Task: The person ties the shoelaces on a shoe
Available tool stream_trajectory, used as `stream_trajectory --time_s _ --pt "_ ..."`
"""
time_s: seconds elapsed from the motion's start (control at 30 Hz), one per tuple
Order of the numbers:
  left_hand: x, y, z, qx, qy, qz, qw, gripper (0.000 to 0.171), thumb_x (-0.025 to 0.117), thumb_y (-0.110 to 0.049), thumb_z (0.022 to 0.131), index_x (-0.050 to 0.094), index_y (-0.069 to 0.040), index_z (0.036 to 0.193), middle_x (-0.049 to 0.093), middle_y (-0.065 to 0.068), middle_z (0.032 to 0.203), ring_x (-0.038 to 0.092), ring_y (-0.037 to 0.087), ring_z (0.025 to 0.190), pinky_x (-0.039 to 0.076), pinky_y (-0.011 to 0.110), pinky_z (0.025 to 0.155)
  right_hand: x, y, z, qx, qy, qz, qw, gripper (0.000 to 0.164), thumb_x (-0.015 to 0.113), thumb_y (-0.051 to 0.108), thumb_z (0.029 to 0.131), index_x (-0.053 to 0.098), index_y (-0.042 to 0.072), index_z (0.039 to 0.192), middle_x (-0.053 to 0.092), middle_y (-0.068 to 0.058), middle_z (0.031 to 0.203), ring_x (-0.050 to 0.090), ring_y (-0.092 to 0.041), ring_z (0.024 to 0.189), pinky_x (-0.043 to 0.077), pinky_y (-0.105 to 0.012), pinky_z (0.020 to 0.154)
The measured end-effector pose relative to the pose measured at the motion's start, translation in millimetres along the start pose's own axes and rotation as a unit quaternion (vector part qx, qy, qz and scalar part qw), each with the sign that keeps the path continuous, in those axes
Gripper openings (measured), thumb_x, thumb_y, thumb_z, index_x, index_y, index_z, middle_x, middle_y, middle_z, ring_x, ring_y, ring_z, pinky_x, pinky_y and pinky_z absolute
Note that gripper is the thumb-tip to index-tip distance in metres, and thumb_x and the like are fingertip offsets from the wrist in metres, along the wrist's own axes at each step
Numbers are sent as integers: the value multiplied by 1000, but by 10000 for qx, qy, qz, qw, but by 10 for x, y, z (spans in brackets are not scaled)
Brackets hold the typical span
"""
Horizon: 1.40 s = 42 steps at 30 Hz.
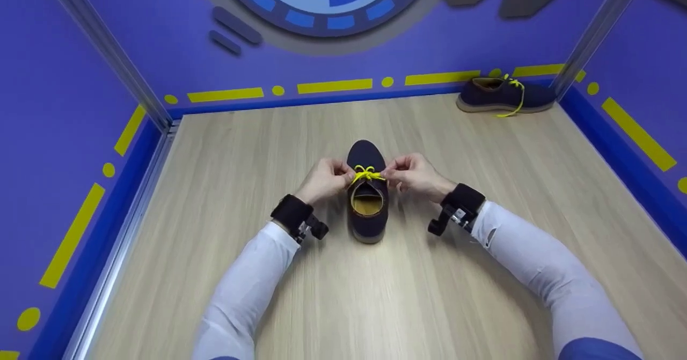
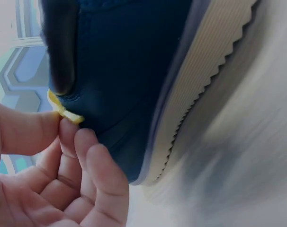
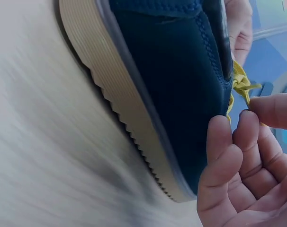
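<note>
A dark navy shoe (image 1: 367, 226) with a pale ridged sole (image 2: 200, 71) stands upright on the wooden table, toe pointing away. Across its opening, the yellow shoelace (image 1: 368, 174) is tied in a bow with two small loops toward the toe. On the left side, my left hand (image 1: 327, 179) pinches a lace part between thumb and index finger; the lace (image 2: 70, 115) shows at those fingertips in the left wrist view. Opposite it, my right hand (image 1: 416, 176) pinches another lace part the same way, with the knot (image 3: 240, 81) just beyond its fingertips.
A second dark shoe (image 1: 507, 96) lies by the back wall at the far right, a yellow lace end hanging down its side. Blue panels (image 1: 322, 65) with yellow markings border the wooden table (image 1: 241, 151) at the back and both sides.
</note>
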<state>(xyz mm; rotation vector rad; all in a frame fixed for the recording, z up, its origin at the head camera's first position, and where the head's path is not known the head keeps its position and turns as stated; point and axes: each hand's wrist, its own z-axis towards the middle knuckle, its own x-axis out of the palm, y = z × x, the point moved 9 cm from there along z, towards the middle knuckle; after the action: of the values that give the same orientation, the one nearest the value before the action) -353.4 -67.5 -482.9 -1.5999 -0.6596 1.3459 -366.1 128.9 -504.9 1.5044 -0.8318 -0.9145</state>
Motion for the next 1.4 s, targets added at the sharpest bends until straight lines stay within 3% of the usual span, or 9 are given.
stream_trajectory --time_s 0.2,0.33,0.47,0.6,0.77,0.87,1.0,1.2,1.4 --pt "-36 82 -51 -364 -144 210 9990 14 65 -5 91 76 3 93 68 4 79 57 10 68 46 21 63 -7 -96 -95 119 262 747 9968 5 72 -2 97 70 -5 93 73 -29 90 70 -28 71 55 -29 56" --pt "-54 105 -74 -502 -146 192 9984 13 65 -4 91 75 4 93 73 12 85 67 23 73 47 22 62 -18 -112 -123 42 317 936 9951 5 72 -2 97 70 -4 92 75 -24 86 68 -22 66 59 -32 58" --pt "-61 142 -75 -659 -185 105 9976 10 64 -3 93 73 1 91 74 16 88 74 37 82 49 22 59 -39 -140 -127 95 123 966 9952 8 74 -1 96 70 -6 92 75 -17 84 69 -19 67 62 -33 64" --pt "-72 152 -92 -718 -303 243 9967 9 66 -6 95 74 -4 91 72 7 86 71 29 77 49 22 60 -40 -159 -154 255 -382 864 9952 10 74 0 97 70 -10 97 75 -18 87 72 -20 71 65 -40 73" --pt "-52 83 -196 -831 -228 115 9962 26 67 -16 101 72 2 119 74 12 102 73 25 80 55 25 65 49 -111 -261 403 -989 611 9924 47 80 11 95 62 -14 130 71 -27 120 75 -26 90 63 -50 82" --pt "52 58 -269 -1087 167 -578 9923 48 65 -20 104 58 9 141 70 22 122 76 34 93 63 30 70 103 -234 -282 571 -776 569 9937 78 86 22 91 46 -9 151 61 -24 144 75 -27 104 64 -45 83" --pt "195 16 -332 -1339 666 -1351 9795 51 65 -15 104 51 13 145 65 30 129 73 42 109 64 34 80 102 -647 -143 810 -230 604 9946 103 93 30 84 32 -2 161 53 -19 156 73 -29 113 63 -43 87" --pt "258 -101 -258 -1038 706 -974 9873 40 65 -6 99 60 14 133 71 24 116 73 40 108 63 32 82 14 -889 -1 659 -349 738 9945 87 95 21 80 51 3 152 63 -16 145 74 -31 112 63 -44 85" --pt "300 -160 -143 -940 489 -217 9941 40 68 -7 96 61 14 129 69 21 115 69 28 100 58 31 82 33 -443 -178 666 -726 91 9951 68 88 16 85 60 -3 143 70 -19 131 74 -27 109 62 -35 90"
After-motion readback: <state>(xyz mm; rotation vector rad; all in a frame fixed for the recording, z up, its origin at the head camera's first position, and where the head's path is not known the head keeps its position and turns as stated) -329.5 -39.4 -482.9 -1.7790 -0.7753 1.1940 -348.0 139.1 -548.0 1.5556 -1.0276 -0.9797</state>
